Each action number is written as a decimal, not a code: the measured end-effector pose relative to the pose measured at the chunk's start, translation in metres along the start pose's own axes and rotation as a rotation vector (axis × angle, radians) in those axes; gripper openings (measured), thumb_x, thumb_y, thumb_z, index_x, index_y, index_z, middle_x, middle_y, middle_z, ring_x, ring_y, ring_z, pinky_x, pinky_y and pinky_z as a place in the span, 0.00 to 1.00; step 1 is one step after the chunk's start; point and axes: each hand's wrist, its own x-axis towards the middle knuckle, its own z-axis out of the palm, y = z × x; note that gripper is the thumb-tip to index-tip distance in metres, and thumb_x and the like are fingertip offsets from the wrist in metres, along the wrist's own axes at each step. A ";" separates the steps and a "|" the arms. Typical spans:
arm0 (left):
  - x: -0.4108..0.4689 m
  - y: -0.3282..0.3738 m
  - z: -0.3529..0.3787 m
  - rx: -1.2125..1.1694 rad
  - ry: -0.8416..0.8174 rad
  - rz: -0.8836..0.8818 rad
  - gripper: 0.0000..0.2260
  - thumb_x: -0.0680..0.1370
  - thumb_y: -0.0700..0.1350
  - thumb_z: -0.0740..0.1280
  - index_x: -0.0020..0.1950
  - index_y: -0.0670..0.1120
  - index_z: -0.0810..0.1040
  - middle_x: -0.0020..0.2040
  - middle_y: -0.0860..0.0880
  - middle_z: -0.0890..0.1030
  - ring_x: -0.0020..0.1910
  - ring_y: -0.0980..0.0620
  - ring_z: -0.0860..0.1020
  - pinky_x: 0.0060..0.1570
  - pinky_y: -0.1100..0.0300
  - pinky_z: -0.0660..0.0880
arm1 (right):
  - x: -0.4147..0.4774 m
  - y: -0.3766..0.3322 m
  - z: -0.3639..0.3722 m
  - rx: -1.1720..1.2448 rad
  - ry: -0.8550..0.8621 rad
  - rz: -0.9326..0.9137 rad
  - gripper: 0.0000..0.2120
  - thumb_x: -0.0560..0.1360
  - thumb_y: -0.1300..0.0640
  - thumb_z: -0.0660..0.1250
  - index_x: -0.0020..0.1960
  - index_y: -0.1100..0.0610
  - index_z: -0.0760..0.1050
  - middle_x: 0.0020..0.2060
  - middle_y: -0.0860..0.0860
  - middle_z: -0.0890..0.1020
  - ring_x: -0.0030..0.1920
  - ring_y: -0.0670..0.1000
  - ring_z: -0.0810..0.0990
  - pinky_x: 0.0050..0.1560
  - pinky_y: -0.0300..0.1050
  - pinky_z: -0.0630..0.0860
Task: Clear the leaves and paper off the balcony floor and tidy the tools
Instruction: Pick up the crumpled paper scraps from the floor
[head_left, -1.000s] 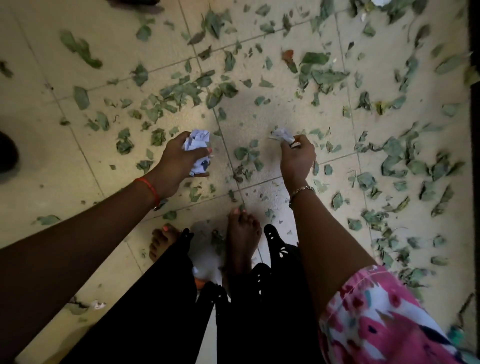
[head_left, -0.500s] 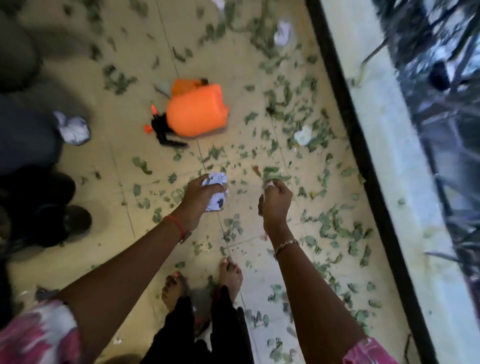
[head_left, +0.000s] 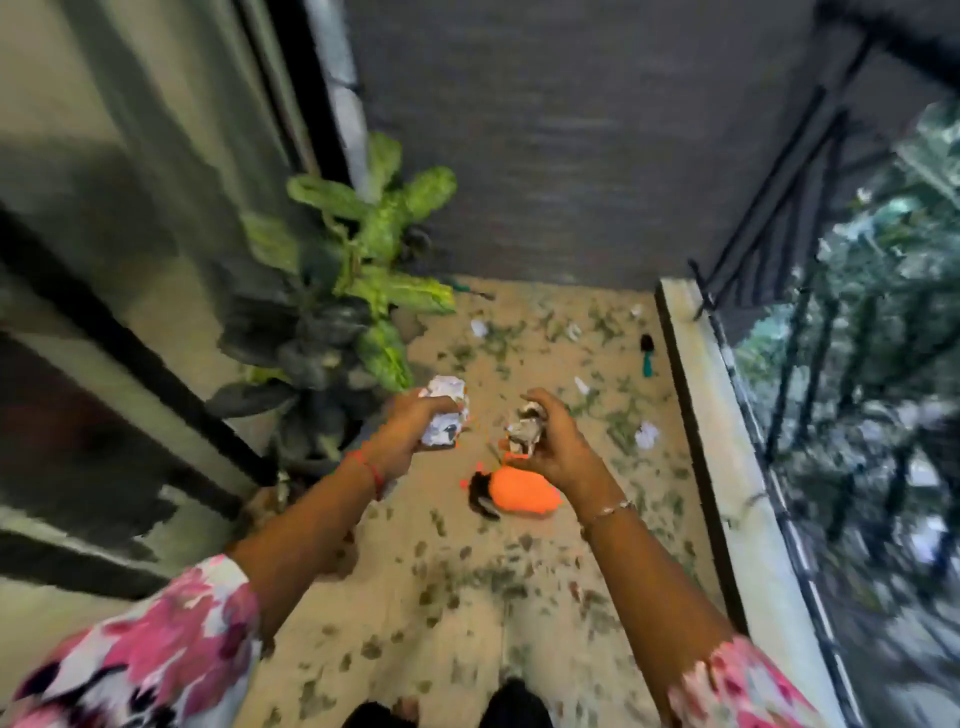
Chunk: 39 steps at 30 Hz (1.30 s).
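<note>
The person has straightened up, so the view now takes in the whole balcony. A potted plant (head_left: 374, 249) stands far left. The left hand (head_left: 415, 434), grip curled round a crumpled paper ball (head_left: 445, 410), and the right hand (head_left: 558, 449), grip pinching a smaller paper scrap (head_left: 525, 428), have kept their loads. An orange sprayer (head_left: 522, 496) lies below them. Leaves (head_left: 621, 428), loose paper (head_left: 647, 434) and a green-handled tool (head_left: 647, 358) remain on the floor (head_left: 384, 613) to the far right

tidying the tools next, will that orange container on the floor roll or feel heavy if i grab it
The orange container lies on its side and looks rounded, so a push may roll it, though its black head sticks out and might stop it. It looks like hollow plastic: probably stiff, and light unless filled, which can't be seen.
</note>
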 end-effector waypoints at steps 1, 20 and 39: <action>-0.017 0.010 -0.012 -0.046 0.046 0.021 0.02 0.74 0.36 0.67 0.45 0.41 0.78 0.27 0.50 0.80 0.30 0.50 0.78 0.32 0.61 0.76 | -0.006 -0.010 0.018 -0.043 -0.045 0.006 0.11 0.76 0.50 0.61 0.38 0.55 0.71 0.29 0.54 0.75 0.28 0.54 0.74 0.34 0.43 0.75; -0.362 -0.171 -0.168 -0.769 1.070 0.136 0.08 0.77 0.38 0.66 0.39 0.47 0.73 0.24 0.52 0.74 0.22 0.58 0.72 0.23 0.67 0.68 | -0.210 0.226 0.256 -1.246 -1.076 0.242 0.09 0.76 0.66 0.61 0.39 0.55 0.71 0.32 0.54 0.74 0.31 0.50 0.73 0.28 0.38 0.72; -0.609 -0.431 -0.217 -1.381 1.586 -0.077 0.08 0.80 0.43 0.63 0.41 0.46 0.73 0.23 0.53 0.78 0.21 0.60 0.76 0.25 0.68 0.74 | -0.396 0.547 0.272 -1.528 -1.283 0.176 0.12 0.75 0.70 0.63 0.52 0.56 0.72 0.37 0.57 0.77 0.26 0.47 0.74 0.20 0.34 0.71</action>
